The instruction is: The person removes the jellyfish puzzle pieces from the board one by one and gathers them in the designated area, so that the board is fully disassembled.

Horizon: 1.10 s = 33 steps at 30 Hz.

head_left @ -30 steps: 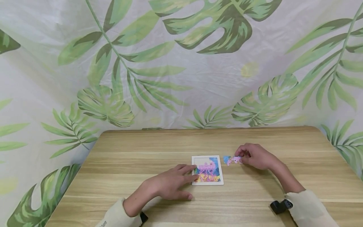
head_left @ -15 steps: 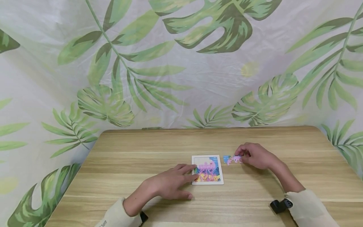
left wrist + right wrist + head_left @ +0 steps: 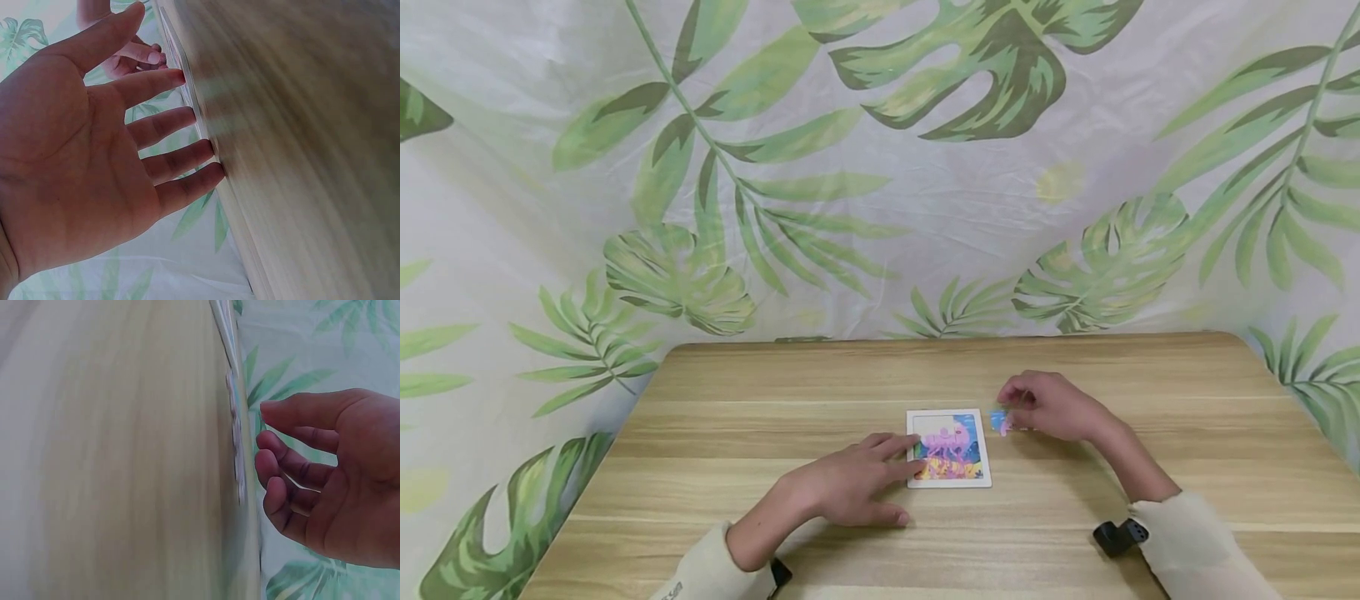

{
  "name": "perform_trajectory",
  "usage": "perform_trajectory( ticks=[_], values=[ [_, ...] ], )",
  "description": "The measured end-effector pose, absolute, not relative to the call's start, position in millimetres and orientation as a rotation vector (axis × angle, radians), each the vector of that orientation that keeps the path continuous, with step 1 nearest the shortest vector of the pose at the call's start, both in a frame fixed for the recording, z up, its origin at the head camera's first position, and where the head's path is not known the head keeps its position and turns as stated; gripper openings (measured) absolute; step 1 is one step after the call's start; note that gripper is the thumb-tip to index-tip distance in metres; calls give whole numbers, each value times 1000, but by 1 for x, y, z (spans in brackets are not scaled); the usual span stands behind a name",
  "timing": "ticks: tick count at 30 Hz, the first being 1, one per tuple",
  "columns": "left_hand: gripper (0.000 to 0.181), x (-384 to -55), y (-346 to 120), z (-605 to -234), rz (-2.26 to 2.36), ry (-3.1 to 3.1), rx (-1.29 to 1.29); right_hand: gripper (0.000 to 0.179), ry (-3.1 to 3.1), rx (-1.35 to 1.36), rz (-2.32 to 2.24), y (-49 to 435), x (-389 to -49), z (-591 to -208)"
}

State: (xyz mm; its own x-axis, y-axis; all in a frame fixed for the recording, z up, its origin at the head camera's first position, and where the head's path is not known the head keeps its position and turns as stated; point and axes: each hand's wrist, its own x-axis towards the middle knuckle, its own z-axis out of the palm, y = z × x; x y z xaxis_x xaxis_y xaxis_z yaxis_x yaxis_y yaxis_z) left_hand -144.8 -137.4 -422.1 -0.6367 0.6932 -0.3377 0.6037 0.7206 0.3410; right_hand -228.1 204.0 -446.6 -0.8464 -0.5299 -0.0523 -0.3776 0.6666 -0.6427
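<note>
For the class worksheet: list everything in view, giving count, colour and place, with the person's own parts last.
Table: one, light wood grain, before the person
Backdrop cloth: one, pale with green leaves, behind the table
Puzzle board: one, white-framed with pink, blue and yellow picture, on the table
Loose pieces: several, partly hidden, blue and pink, right of the board
Black devices: two, black, at the cuffs
Sleeves: two, cream, on the arms
Left hand: one, bare, fingers on the board's left edge
Right hand: one, bare, at the pieces
</note>
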Motion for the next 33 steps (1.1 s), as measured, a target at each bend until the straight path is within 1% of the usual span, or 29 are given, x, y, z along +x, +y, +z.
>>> perform_trajectory(
  ticks=[19,33],
  values=[
    [69,-145,-135,-422,265,2492,992,18,2608,-915,-898,165,-227,-449],
    [69,-146,-136,-424,256,2497,1008,22,2588,-836,-870,149,-225,-446]
  ],
)
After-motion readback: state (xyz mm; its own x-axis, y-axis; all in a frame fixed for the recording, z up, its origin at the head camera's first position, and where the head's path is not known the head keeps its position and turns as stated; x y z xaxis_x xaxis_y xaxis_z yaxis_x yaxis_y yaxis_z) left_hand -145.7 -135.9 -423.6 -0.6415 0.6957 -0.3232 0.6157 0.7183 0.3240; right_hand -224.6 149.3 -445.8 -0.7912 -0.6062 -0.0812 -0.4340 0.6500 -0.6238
